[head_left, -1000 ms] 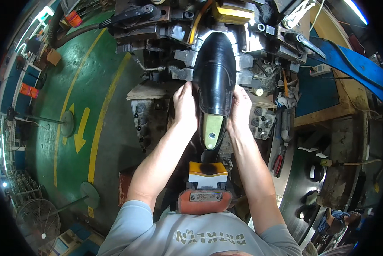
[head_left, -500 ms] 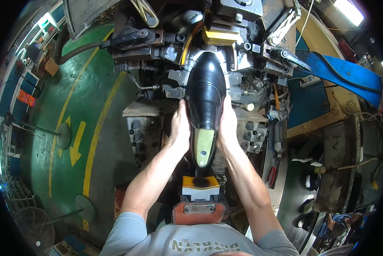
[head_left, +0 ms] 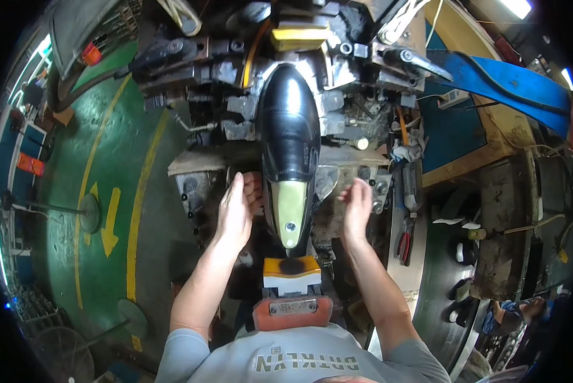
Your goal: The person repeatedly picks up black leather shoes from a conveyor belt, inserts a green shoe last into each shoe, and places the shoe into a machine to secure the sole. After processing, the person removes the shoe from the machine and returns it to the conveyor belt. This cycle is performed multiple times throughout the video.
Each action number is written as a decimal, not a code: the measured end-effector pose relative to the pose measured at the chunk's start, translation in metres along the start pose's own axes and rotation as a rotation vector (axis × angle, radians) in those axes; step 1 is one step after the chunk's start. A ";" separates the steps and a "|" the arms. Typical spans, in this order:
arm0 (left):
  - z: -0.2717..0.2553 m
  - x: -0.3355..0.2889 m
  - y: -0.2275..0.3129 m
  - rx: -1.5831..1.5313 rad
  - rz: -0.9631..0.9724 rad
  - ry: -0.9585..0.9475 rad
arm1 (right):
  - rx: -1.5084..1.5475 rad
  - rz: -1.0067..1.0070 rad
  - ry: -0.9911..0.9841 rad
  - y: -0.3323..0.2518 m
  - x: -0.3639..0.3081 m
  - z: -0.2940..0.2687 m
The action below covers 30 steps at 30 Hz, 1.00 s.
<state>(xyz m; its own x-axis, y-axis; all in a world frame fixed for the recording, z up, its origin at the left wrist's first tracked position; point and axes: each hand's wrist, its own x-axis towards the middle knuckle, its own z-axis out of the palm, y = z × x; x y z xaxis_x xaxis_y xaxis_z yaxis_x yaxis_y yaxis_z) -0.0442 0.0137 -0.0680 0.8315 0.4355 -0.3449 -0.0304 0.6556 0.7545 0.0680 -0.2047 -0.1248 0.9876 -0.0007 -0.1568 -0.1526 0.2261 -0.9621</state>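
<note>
A glossy black shoe upper (head_left: 289, 131) sits toe-away on a pale green last (head_left: 289, 214) in the middle of the machine. Its toe lies between the machine's metal jaws (head_left: 240, 115), below a yellow block (head_left: 299, 39). Beside the heel end, just left of the last, my left hand (head_left: 237, 209) is apart from the shoe, its fingers loosely bent and holding nothing. My right hand (head_left: 357, 207) hovers to the right of the last, clear of the shoe, with fingers partly curled and nothing seen in them.
A yellow-topped pad (head_left: 291, 265) on a red-fronted bracket (head_left: 293, 313) stands behind the heel, close to my body. Red-handled pliers (head_left: 403, 246) lie on the right ledge. A blue arm (head_left: 516, 96) juts out at right; a hose (head_left: 85, 96) hangs at left.
Both hands have let go of the shoe's sides and moved outward, the left to the left and the right to the right. The whole view has shifted slightly.
</note>
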 end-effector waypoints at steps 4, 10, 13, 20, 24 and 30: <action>-0.037 -0.024 -0.028 0.076 -0.068 0.004 | -0.742 -0.120 0.466 0.113 0.031 -0.124; -0.079 -0.060 -0.068 0.110 -0.189 0.127 | -0.675 0.093 0.145 0.136 0.006 -0.182; -0.088 -0.075 -0.079 0.146 -0.223 0.161 | -0.537 0.106 0.260 0.141 -0.002 -0.186; -0.119 -0.096 -0.133 0.251 -0.169 0.177 | -0.531 0.157 0.176 0.134 -0.042 -0.184; -0.154 -0.092 -0.177 0.274 -0.103 0.176 | -0.609 0.234 0.164 0.135 -0.071 -0.178; -0.208 -0.090 -0.246 0.639 -0.010 -0.131 | -0.505 0.277 0.170 0.176 -0.082 -0.197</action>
<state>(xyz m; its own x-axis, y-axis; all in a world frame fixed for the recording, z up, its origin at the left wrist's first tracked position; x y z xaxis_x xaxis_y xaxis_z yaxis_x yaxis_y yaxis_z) -0.2271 -0.0587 -0.3390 0.8918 0.3263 -0.3134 0.2800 0.1458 0.9488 -0.0471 -0.3565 -0.3248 0.8955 -0.1733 -0.4099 -0.4426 -0.2508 -0.8609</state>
